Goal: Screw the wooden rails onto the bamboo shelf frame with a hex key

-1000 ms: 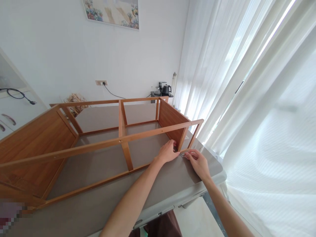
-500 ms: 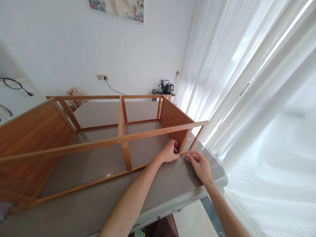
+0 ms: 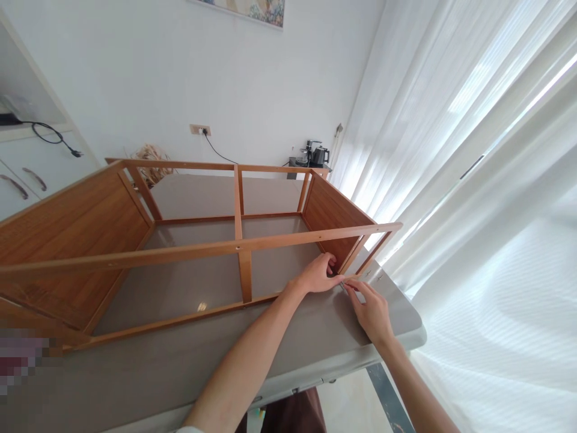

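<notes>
- Saw wooden shelf frame point(image 3: 238, 245) lying on grey tabletop point(image 3: 315, 328).
- Saw left hand point(image 3: 320, 275) closed narrowly around its near right corner, fingers inside, thumb outside.
- Saw right hand point(image 3: 372, 308) just beside, fingertips pinching thin metal tool point(image 3: 343, 285) at the same corner.
- Noted black kettle point(image 3: 321, 156) near far wall; could not make out markings at that size.

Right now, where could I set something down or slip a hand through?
Bare tabletop lies left of the left forearm, between the lower front rail of the wooden frame and the near edge. Inside, the bay between left panel and middle post looks open. Left hand and right hand crowd the right front corner.
</notes>
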`<control>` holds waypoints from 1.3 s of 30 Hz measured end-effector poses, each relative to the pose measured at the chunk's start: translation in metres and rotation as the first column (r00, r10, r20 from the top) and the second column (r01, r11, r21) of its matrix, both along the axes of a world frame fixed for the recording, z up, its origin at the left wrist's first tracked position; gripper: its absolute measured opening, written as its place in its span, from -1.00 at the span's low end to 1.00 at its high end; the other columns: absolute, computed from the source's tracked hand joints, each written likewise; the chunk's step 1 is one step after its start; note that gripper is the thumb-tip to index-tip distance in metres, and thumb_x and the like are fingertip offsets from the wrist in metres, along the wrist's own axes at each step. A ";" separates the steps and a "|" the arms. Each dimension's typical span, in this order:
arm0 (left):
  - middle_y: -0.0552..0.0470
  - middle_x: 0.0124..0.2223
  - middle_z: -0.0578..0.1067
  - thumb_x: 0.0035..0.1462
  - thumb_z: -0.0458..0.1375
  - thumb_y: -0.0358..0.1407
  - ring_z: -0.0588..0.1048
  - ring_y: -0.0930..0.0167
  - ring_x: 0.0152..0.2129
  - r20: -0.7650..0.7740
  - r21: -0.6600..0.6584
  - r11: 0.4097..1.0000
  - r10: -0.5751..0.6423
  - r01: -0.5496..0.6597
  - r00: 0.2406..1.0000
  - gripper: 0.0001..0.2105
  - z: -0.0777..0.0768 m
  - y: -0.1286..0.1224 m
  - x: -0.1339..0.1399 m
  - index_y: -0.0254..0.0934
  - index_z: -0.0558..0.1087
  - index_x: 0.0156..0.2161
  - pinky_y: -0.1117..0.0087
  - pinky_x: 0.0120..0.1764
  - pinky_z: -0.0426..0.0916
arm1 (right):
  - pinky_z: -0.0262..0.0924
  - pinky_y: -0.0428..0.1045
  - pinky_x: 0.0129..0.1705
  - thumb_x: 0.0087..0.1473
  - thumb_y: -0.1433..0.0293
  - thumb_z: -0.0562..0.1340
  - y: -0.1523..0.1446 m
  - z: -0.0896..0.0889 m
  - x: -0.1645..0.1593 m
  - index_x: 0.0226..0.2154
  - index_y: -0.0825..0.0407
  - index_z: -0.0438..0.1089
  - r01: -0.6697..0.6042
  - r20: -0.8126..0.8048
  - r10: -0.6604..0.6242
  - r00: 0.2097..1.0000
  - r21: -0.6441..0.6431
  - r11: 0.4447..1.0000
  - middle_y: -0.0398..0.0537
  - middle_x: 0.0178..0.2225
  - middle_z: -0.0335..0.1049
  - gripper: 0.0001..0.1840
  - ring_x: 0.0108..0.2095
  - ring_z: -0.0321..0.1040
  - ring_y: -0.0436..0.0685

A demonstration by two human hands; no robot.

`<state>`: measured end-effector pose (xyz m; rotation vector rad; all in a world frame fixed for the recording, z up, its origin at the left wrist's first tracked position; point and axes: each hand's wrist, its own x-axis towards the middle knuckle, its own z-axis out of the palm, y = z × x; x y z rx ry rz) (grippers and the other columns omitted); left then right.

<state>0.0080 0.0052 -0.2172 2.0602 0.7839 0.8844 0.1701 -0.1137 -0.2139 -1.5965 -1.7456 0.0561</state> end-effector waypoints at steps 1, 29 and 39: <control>-0.09 -0.08 0.48 0.04 0.29 -0.12 0.49 0.39 -0.34 -0.002 -0.006 1.000 0.003 -0.003 1.000 -0.59 0.000 0.000 0.000 -0.27 0.33 -0.07 0.33 -0.21 0.43 | 0.30 0.08 -0.06 0.30 0.21 0.07 0.000 0.001 0.000 -0.15 -0.12 0.49 -0.081 0.105 0.078 0.991 0.016 0.997 -0.04 -0.16 0.52 -0.71 -0.16 0.46 0.18; -0.10 -0.09 0.50 0.04 0.27 0.02 0.50 0.38 -0.34 0.059 -0.125 0.992 -0.010 0.017 0.998 -0.50 0.000 0.002 0.000 -0.31 0.38 -0.04 0.33 -0.24 0.42 | 0.38 0.09 -0.10 0.09 -0.03 0.24 -0.004 -0.004 0.012 -0.20 -0.07 0.43 0.086 -0.421 -0.172 0.891 -0.214 0.973 -0.03 -0.23 0.58 -0.58 -0.20 0.53 0.25; -0.05 -0.12 0.50 0.05 0.27 0.04 0.49 0.41 -0.36 0.059 -0.148 0.989 -0.001 0.010 0.998 -0.51 -0.002 0.001 0.002 -0.29 0.36 -0.07 0.36 -0.29 0.41 | 0.40 0.14 -0.05 0.02 -0.03 0.30 0.004 -0.009 0.020 -0.19 -0.06 0.42 0.009 -0.572 -0.153 0.806 -0.247 0.969 -0.01 -0.26 0.59 -0.56 -0.19 0.55 0.26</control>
